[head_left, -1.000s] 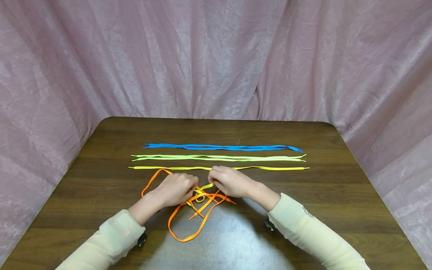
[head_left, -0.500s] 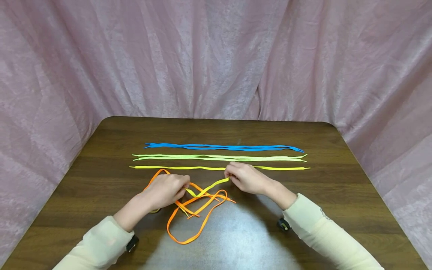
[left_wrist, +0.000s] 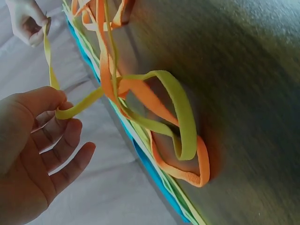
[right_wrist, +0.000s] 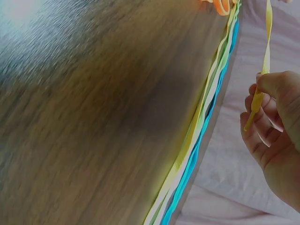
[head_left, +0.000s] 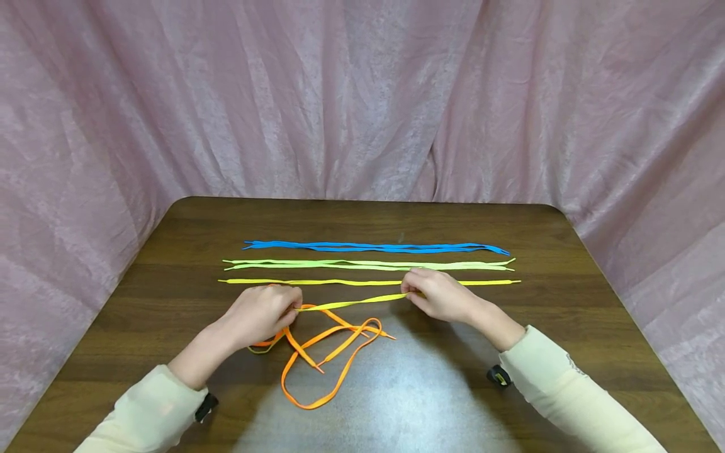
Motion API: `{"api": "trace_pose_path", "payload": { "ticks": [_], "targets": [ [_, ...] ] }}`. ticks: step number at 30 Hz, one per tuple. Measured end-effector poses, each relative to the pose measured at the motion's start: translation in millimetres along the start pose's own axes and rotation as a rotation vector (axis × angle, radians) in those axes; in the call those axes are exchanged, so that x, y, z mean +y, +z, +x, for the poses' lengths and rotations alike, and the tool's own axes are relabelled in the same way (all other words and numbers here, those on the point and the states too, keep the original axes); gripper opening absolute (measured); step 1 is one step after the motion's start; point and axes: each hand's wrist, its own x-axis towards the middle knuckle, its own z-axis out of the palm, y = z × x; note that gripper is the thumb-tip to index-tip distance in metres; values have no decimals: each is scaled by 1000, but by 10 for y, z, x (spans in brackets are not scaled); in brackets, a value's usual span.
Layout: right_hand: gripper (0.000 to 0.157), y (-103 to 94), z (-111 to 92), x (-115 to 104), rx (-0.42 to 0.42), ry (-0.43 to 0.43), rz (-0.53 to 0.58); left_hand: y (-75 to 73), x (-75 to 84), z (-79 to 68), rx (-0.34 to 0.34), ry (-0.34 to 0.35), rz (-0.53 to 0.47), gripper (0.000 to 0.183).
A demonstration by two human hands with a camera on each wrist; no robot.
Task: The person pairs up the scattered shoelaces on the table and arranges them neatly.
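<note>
A yellow shoelace [head_left: 357, 302] stretches between my two hands above the table. My left hand [head_left: 262, 314] pinches it between thumb and index finger, the other fingers loosely bent in the left wrist view. Beyond that pinch the lace loops down [left_wrist: 187, 117] among the orange shoelaces [head_left: 310, 406]. With thumb and forefinger, my right hand [head_left: 438, 294] grips the lace near its end; the tip [right_wrist: 251, 121] pokes out past the thumb. The orange laces lie in loose, crossing loops below and right of my left hand, partly hidden by it.
Behind the hands, a second yellow shoelace [head_left: 340, 282] lies straight across the table [head_left: 566, 377]. Farther back are light green shoelaces [head_left: 368, 265] and blue shoelaces [head_left: 368, 246], laid roughly parallel. A pink curtain [head_left: 362, 100] hangs past the table's far edge.
My hands have moved apart, left hand leftward and right hand rightward. The yellow lace between them has come out of the orange loops and become nearly straight.
</note>
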Motion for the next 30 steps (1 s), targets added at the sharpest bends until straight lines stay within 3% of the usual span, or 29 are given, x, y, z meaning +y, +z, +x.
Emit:
{"api": "trace_pose_path", "payload": {
  "ticks": [13,20,30],
  "targets": [
    [12,-162,-293,164,20,98,-108,-55,-46,-29,-31,-15,-13,14],
    [17,-240,-521,318,81,110,-161,-93,-102,-69,1,-26,-11,12],
    [18,-362,-780,436,79,213,-193,-100,-208,-110,60,-46,-6,18]
  ]
}}
